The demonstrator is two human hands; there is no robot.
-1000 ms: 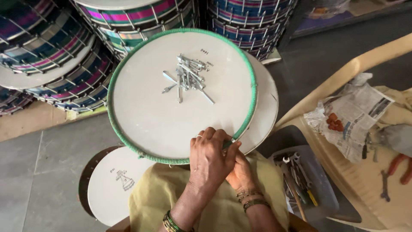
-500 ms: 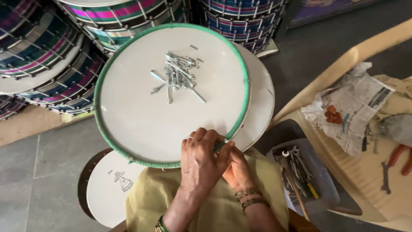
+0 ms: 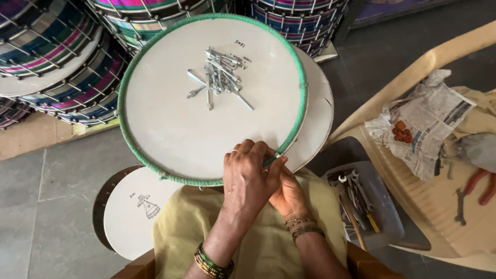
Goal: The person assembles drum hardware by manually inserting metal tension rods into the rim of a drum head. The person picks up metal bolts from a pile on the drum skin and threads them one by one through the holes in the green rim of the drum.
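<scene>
- Stacked drums [image 3: 57, 67], far left: crowd the drum skin's left rim.
- Drum skin [image 3: 170, 129], green rim, on the lap; bolts [image 3: 219, 77] piled near its far edge, too tangled to count.
- Left hand [image 3: 250, 178]: fingers curled over the near rim.
- Right hand [image 3: 287, 194]: pinches the rim; grip partly hidden.
- Tool tray [image 3: 385, 217], right: open floor beyond.
</scene>
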